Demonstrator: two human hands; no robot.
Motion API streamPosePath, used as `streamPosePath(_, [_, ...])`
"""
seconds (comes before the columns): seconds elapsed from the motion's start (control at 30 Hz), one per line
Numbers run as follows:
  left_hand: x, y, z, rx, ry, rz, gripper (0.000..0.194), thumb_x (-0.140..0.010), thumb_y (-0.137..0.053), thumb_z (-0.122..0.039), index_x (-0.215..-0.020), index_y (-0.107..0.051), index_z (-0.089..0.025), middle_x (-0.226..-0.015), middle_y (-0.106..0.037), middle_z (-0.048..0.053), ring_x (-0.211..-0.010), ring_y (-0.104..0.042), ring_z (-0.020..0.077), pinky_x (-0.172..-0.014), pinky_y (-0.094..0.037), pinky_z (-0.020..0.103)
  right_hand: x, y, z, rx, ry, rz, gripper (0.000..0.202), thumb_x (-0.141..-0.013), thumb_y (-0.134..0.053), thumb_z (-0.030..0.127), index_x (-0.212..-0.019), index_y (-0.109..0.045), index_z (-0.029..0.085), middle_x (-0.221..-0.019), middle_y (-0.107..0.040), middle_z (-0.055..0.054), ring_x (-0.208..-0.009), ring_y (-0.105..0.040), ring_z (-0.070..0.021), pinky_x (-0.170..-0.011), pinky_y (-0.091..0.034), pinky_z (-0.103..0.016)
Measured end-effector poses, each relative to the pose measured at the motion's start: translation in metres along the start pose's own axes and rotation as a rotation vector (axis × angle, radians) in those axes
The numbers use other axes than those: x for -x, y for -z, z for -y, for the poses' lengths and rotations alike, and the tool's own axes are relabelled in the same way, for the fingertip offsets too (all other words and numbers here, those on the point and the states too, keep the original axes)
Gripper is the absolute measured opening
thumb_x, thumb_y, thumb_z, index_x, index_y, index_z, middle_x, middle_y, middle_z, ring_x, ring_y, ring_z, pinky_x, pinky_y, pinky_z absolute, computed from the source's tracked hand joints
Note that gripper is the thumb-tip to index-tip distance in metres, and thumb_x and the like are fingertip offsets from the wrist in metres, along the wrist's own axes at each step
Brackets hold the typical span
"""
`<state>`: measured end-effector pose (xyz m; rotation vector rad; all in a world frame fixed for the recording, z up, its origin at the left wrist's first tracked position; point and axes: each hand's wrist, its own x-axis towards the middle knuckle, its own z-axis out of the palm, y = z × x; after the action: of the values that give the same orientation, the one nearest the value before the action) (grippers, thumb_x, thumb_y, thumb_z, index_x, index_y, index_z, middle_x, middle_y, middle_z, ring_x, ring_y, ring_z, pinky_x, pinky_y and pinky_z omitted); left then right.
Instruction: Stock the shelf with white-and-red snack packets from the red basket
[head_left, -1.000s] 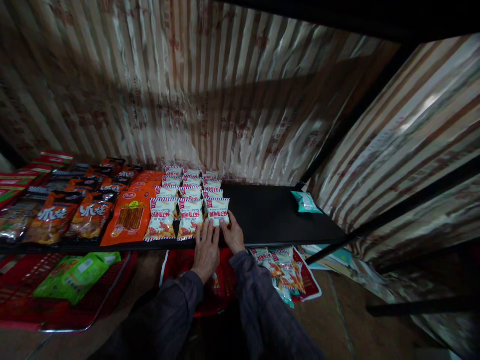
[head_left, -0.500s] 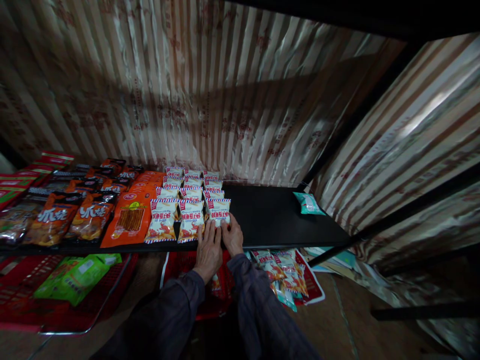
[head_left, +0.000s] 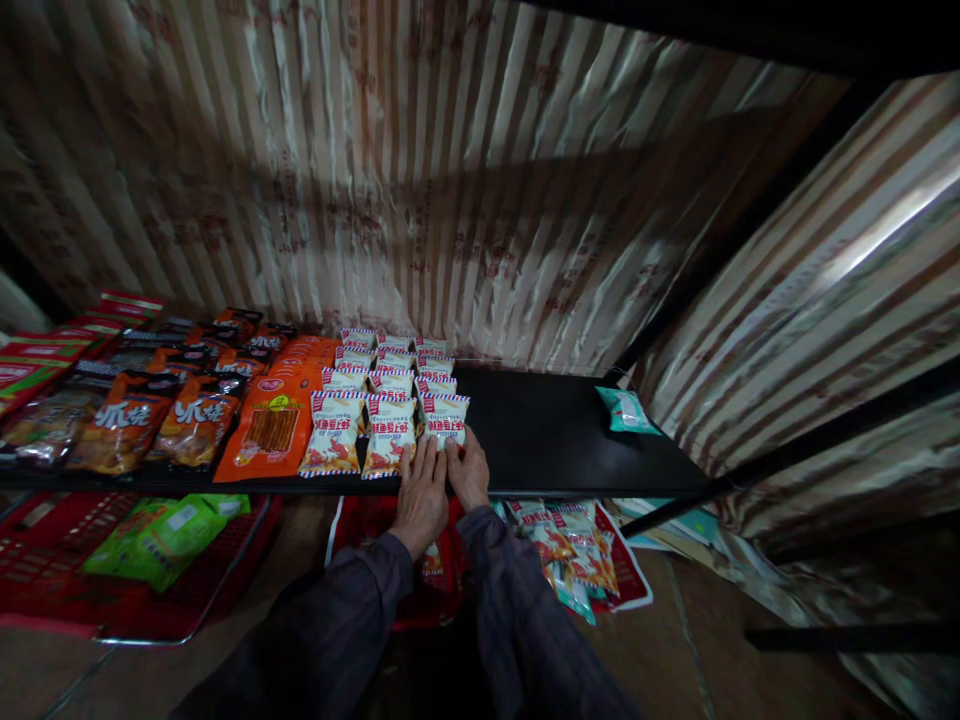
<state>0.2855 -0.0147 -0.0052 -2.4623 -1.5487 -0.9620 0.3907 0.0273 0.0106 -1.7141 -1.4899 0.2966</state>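
Observation:
Both my hands are on a small white snack bag [head_left: 445, 412] with a blue-and-red striped edge, at the front of the right-hand row on the black shelf [head_left: 540, 440]. My left hand [head_left: 421, 500] has its fingers against the bag's lower left part. From the lower right, my right hand [head_left: 469, 472] grips the same bag, its fingertips partly hidden. Just left stands a matching snack bag [head_left: 388, 438], and beyond it another white snack bag [head_left: 332, 435]. More of the same kind line up behind these in rows.
Orange snack packets [head_left: 262, 435] and black-and-orange bags [head_left: 199, 420] fill the shelf's left side. A teal packet [head_left: 628, 411] lies near the right end. Below are a red basket [head_left: 225, 590] with green bags [head_left: 161, 540] and a red container [head_left: 637, 585] with more snack bags.
The view has shifted slightly, so the shelf goods appear a little further right. Both hands stay on the same snack bag, with hardly any movement.

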Motion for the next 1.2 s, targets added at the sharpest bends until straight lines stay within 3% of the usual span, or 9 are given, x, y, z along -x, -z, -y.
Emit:
streamPosePath(0.17, [0.006,0.01,0.001,0.035,-0.011,-0.016,0.056,-0.077,-0.045,-0.012,-0.133,-0.04,-0.007,-0.144,-0.035,0.017,-0.139,-0.015,0.0293,-0.11,-0.018,0.054,0.0,-0.002,-0.006,-0.022,0.009,-0.032,0.062,-0.085,-0.039,0.048,-0.131,-0.042,0.007,-0.121,-0.057,-0.02,-0.11,-0.054,-0.0277,-0.094,-0.041,-0.043])
streamPosePath(0.3, [0.015,0.027,0.007,0.061,0.016,-0.065,0.055,-0.078,-0.043,-0.009,-0.133,-0.039,-0.01,-0.146,-0.031,0.017,-0.14,-0.01,0.0281,-0.11,-0.022,0.054,0.008,0.001,-0.004,-0.01,0.131,-0.169,0.064,-0.085,-0.04,0.049,-0.135,-0.036,0.008,-0.138,-0.041,-0.021,-0.128,-0.038,-0.029,-0.102,-0.034,-0.049])
streamPosePath(0.43, [0.022,0.048,0.03,0.055,0.114,-0.18,0.049,-0.081,-0.039,-0.008,-0.129,-0.043,-0.013,-0.147,-0.028,0.016,-0.14,-0.008,0.0265,-0.109,-0.022,0.054,0.029,0.004,0.025,-0.003,0.37,-0.203,0.05,-0.09,-0.037,0.036,-0.136,-0.037,0.015,-0.144,-0.034,-0.015,-0.135,-0.028,-0.024,-0.107,-0.029,-0.048])
streamPosePath(0.53, [0.023,0.061,0.058,0.038,0.296,-0.246,0.047,-0.082,-0.039,-0.012,-0.129,-0.044,-0.014,-0.149,-0.024,0.015,-0.14,-0.007,0.0279,-0.109,-0.02,0.055,0.049,-0.004,0.059,-0.07,0.461,-0.054,0.046,-0.092,-0.033,0.031,-0.136,-0.038,0.017,-0.144,-0.036,-0.012,-0.135,-0.03,-0.0212,-0.108,-0.03,-0.046])
streamPosePath(0.67, [0.024,0.073,0.097,0.04,0.508,-0.299,0.049,-0.085,-0.039,-0.02,-0.133,-0.04,-0.012,-0.149,-0.023,0.017,-0.14,-0.01,0.0292,-0.108,-0.021,0.055,0.065,-0.03,0.102,-0.217,0.449,0.166,0.045,-0.093,-0.032,0.032,-0.134,-0.041,0.017,-0.136,-0.048,-0.011,-0.129,-0.041,-0.019,-0.107,-0.035,-0.041])
streamPosePath(0.83, [0.027,0.073,0.129,0.108,0.552,-0.211,0.05,-0.088,-0.037,-0.026,-0.136,-0.035,-0.015,-0.146,-0.031,0.017,-0.138,-0.021,0.0268,-0.107,-0.026,0.051,0.062,-0.067,0.134,-0.276,0.39,0.268,0.047,-0.092,-0.034,0.036,-0.133,-0.043,0.016,-0.141,-0.042,-0.011,-0.133,-0.034,-0.0202,-0.109,-0.031,-0.042])
streamPosePath(1.0, [0.026,0.065,0.138,0.234,0.545,-0.17,0.049,-0.09,-0.029,-0.024,-0.139,-0.031,-0.013,-0.147,-0.029,0.016,-0.137,-0.024,0.0224,-0.11,-0.027,0.042,0.052,-0.09,0.147,-0.196,0.241,0.288,0.049,-0.09,-0.036,0.036,-0.131,-0.047,0.011,-0.139,-0.044,-0.015,-0.134,-0.032,-0.0242,-0.11,-0.028,-0.045])
streamPosePath(1.2, [0.02,0.065,0.141,0.276,0.549,-0.204,0.049,-0.091,-0.026,-0.023,-0.139,-0.03,-0.014,-0.147,-0.029,0.016,-0.135,-0.029,0.0232,-0.107,-0.031,0.044,0.046,-0.1,0.151,-0.233,0.243,0.211,0.047,-0.089,-0.038,0.037,-0.126,-0.051,0.012,-0.137,-0.045,-0.015,-0.131,-0.037,-0.0224,-0.108,-0.031,-0.042])
